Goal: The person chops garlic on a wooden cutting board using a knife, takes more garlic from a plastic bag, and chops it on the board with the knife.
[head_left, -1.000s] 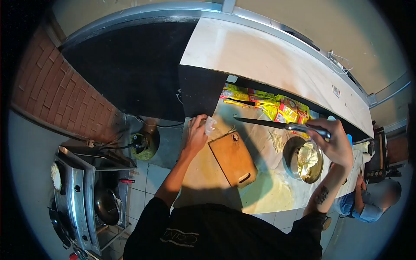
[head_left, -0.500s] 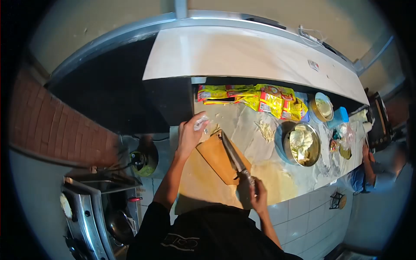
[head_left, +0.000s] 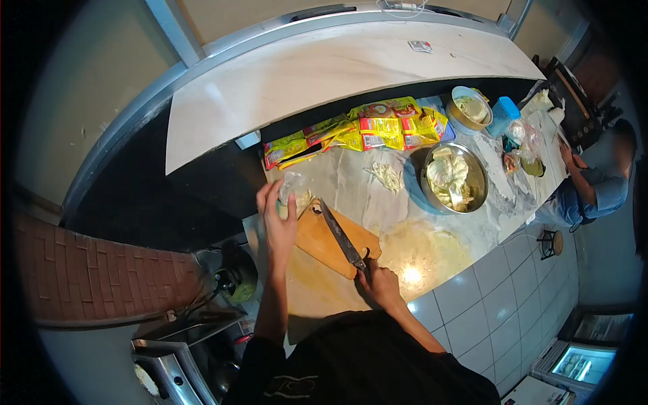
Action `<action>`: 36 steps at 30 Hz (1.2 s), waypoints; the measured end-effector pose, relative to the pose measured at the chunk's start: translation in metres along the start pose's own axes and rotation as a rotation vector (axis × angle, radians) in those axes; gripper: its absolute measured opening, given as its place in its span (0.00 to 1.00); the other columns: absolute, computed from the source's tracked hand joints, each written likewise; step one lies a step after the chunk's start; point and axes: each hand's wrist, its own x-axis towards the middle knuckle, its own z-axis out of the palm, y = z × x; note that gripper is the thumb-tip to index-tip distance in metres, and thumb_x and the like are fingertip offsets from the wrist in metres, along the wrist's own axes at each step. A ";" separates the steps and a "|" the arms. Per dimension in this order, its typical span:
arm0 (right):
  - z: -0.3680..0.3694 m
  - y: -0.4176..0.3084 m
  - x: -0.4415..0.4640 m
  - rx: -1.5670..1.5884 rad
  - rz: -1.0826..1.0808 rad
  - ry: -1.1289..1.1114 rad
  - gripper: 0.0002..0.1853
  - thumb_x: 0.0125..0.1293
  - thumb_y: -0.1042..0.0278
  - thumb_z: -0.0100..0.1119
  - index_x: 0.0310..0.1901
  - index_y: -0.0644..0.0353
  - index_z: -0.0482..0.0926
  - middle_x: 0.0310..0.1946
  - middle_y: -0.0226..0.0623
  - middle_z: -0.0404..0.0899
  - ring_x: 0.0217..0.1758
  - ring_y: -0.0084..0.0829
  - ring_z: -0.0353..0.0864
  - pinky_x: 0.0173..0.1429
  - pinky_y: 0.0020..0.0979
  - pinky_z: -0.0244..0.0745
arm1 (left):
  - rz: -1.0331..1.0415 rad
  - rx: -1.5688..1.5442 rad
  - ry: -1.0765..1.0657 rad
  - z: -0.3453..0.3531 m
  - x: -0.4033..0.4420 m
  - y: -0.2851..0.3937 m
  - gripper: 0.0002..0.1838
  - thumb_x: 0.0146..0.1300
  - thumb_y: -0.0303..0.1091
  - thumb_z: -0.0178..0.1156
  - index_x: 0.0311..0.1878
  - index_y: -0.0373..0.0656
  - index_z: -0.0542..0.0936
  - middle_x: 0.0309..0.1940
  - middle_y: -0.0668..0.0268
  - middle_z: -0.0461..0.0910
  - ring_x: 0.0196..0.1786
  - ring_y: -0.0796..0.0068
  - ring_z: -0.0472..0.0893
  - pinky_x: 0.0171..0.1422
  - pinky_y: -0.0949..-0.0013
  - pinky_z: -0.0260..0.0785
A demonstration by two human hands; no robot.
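Note:
My right hand (head_left: 382, 284) is wrapped round the handle of a large knife (head_left: 341, 236), whose blade lies over the wooden cutting board (head_left: 325, 244). The blade points away from me, toward the board's far left corner. My left hand (head_left: 278, 212) is beside the board's left edge, its fingers at a clear plastic bag (head_left: 292, 185). Pale shreds lie by the bag at the board's far corner, partly hidden. Another small pile of pale shreds (head_left: 386, 177) sits on the marble counter (head_left: 347, 177). A metal bowl (head_left: 478, 177) holds pale leafy pieces.
Yellow packets (head_left: 378, 131) line the back under a raised shelf (head_left: 283, 84). A second bowl (head_left: 467, 110), a blue container (head_left: 503, 116) and plastic bags (head_left: 523, 138) stand farther right. Another person (head_left: 594, 185) is at the counter's right end. A stove (head_left: 177, 371) is at the lower left.
The view has swung to the right. My right hand has brought the knife from above the counter down over the board. My left hand stays by the plastic bag.

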 end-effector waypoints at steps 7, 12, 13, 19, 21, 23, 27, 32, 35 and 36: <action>-0.006 0.016 0.002 -0.004 0.038 -0.026 0.14 0.67 0.60 0.59 0.41 0.65 0.73 0.20 0.54 0.79 0.25 0.56 0.81 0.31 0.53 0.76 | -0.391 -0.136 -0.214 -0.007 -0.106 -0.008 0.19 0.64 0.26 0.63 0.59 0.38 0.79 0.57 0.50 0.73 0.61 0.49 0.74 0.63 0.57 0.69; -0.014 0.009 0.012 0.322 0.042 0.006 0.06 0.65 0.75 0.59 0.38 0.66 0.71 0.18 0.50 0.78 0.22 0.48 0.83 0.27 0.42 0.75 | -0.020 0.188 -0.455 0.007 -0.128 -0.004 0.28 0.65 0.35 0.65 0.67 0.36 0.73 0.74 0.40 0.57 0.75 0.41 0.59 0.76 0.50 0.57; -0.012 0.010 0.015 0.320 0.039 0.002 0.06 0.65 0.75 0.59 0.38 0.66 0.71 0.18 0.50 0.78 0.22 0.48 0.83 0.27 0.42 0.75 | -0.025 0.189 -0.451 0.012 -0.131 -0.001 0.28 0.65 0.35 0.65 0.67 0.36 0.73 0.74 0.40 0.57 0.75 0.41 0.59 0.76 0.50 0.57; -0.018 0.011 0.037 0.393 -0.009 0.121 0.07 0.66 0.78 0.59 0.40 0.64 0.69 0.22 0.50 0.79 0.24 0.43 0.85 0.28 0.38 0.75 | 0.072 0.071 -0.554 0.044 -0.129 0.008 0.47 0.61 0.51 0.68 0.76 0.35 0.59 0.76 0.35 0.47 0.80 0.35 0.46 0.81 0.44 0.43; -0.029 0.010 0.041 0.338 -0.006 0.202 0.07 0.67 0.77 0.59 0.40 0.64 0.69 0.23 0.50 0.80 0.28 0.44 0.87 0.29 0.36 0.74 | 0.075 0.000 -0.619 0.051 -0.119 0.008 0.51 0.57 0.55 0.70 0.76 0.36 0.58 0.77 0.38 0.49 0.80 0.39 0.46 0.82 0.46 0.42; -0.031 0.024 0.043 0.361 0.007 0.213 0.08 0.67 0.76 0.60 0.38 0.65 0.69 0.22 0.47 0.78 0.25 0.39 0.84 0.29 0.36 0.72 | 0.171 -0.052 -0.793 0.059 -0.107 0.008 0.53 0.55 0.56 0.71 0.76 0.37 0.58 0.77 0.41 0.50 0.81 0.42 0.48 0.82 0.48 0.42; -0.020 0.057 0.042 0.356 -0.058 0.339 0.09 0.68 0.75 0.61 0.35 0.64 0.70 0.17 0.34 0.68 0.19 0.23 0.67 0.24 0.32 0.65 | 0.286 -0.095 -0.926 0.074 -0.087 0.012 0.47 0.54 0.52 0.73 0.73 0.42 0.66 0.78 0.48 0.52 0.81 0.49 0.50 0.83 0.52 0.45; -0.013 0.074 0.029 0.618 0.181 0.253 0.08 0.71 0.74 0.57 0.33 0.61 0.70 0.18 0.22 0.68 0.19 0.13 0.65 0.23 0.22 0.60 | 0.131 -0.249 -0.928 0.085 -0.068 0.012 0.31 0.62 0.42 0.68 0.66 0.39 0.74 0.70 0.50 0.68 0.73 0.51 0.67 0.76 0.55 0.59; -0.011 0.071 0.026 0.544 0.108 0.311 0.09 0.71 0.73 0.58 0.33 0.61 0.70 0.17 0.23 0.68 0.18 0.15 0.66 0.22 0.24 0.60 | 0.140 -0.297 -0.768 0.079 -0.049 0.008 0.22 0.65 0.34 0.65 0.60 0.38 0.78 0.56 0.53 0.80 0.59 0.55 0.81 0.63 0.59 0.72; -0.011 0.071 0.026 0.543 0.109 0.306 0.09 0.71 0.73 0.58 0.33 0.61 0.70 0.17 0.23 0.68 0.18 0.15 0.66 0.22 0.24 0.60 | 0.002 -0.323 -0.720 0.078 -0.045 0.004 0.21 0.65 0.32 0.65 0.59 0.38 0.78 0.54 0.53 0.81 0.55 0.55 0.82 0.59 0.58 0.74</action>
